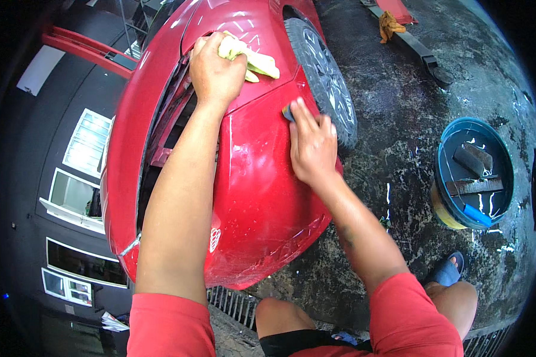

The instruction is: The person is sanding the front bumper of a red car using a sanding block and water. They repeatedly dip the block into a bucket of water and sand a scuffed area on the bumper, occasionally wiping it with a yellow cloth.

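Observation:
Before me is the corner of a red car point(263, 178), its painted bumper wet and dotted with drops. My left hand point(216, 69) grips a pale yellow cloth point(261, 62) on the fender, beside the dark opening at the edge of the body panel. Lower and to the right, my right hand point(312, 138) presses a small dark pad point(288, 112) with a yellowish edge against the bumper, close to the wheel point(324, 76). Most of the pad is hidden under the fingers, so its exact kind is unclear.
On the wet concrete floor point(384, 156) at right stands a bucket point(438, 178) of water holding dark blocks point(473, 159) and a blue-handled item point(477, 215). A lift arm point(415, 51) bears an orange cloth point(389, 26). A floor grate point(232, 305) lies below the car.

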Demonstrator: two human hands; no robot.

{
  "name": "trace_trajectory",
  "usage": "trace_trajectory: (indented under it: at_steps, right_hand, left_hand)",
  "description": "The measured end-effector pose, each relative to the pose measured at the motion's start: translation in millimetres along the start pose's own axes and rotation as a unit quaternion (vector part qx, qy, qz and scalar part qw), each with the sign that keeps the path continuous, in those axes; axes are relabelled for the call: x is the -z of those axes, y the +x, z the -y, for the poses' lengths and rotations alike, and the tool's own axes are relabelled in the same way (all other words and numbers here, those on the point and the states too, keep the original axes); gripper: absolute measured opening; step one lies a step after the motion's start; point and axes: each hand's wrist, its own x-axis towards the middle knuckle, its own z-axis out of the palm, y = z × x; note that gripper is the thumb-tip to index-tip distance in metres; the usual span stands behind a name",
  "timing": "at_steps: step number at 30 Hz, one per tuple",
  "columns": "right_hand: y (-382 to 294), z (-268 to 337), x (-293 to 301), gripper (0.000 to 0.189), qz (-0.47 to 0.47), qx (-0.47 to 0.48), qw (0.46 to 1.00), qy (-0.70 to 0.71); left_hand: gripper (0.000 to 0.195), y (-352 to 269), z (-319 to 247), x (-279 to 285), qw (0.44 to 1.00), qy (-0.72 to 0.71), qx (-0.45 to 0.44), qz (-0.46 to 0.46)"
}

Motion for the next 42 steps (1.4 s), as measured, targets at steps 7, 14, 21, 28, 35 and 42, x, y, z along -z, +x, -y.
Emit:
trace_trajectory:
  at_steps: [7, 14, 21, 28, 35, 42]
  right_hand:
    - [43, -11, 11, 0.044, -0.013, 0.014, 0.999, 0.040]
    - [-1, 68, 11, 0.047, 0.025, 0.044, 0.999, 0.010]
    - [21, 16, 7, 0.041, -0.031, -0.017, 0.999, 0.010]
    - [-25, 58, 19, 0.040, 0.014, 0.121, 0.992, 0.038]
    - [-40, 81, 26, 0.048, 0.045, 0.096, 0.993, 0.056]
    - [-4, 29, 8, 0.042, -0.036, 0.012, 0.999, 0.012]
  left_hand:
    - [0.035, -8, 7, 4, 0.999, 0.036, 0.012, 0.030]
    - [0.035, -7, 9, 3, 0.999, 0.008, 0.016, 0.037]
    - [0.034, -2, -2, 2, 1.000, 0.018, 0.013, 0.019]
    - [0.033, -4, 4, 8, 0.999, 0.029, 0.009, 0.034]
    - [0.033, -4, 8, 4, 0.999, 0.022, -0.003, 0.032]
    - [0.033, -6, 8, 2, 0.998, 0.050, -0.016, 0.032]
